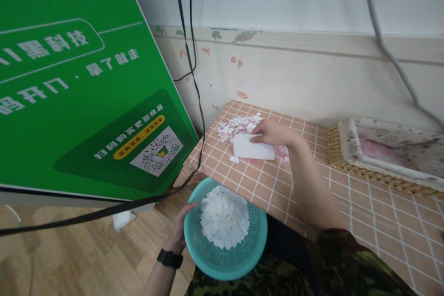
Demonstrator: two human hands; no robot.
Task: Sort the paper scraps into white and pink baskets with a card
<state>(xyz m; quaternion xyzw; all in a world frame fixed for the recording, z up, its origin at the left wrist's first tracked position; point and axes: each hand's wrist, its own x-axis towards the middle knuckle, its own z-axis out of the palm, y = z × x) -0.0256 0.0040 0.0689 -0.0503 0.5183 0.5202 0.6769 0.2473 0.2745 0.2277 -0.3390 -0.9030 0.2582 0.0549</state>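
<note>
Hands hold a round, slotted teal basket, left, and a smooth white card, right.

1 head view | faces forward and down | tabletop near below | exact height hard to tell

Two hands, two heaps of pale scraps, one teal colander, one white card, one wicker basket.
</note>
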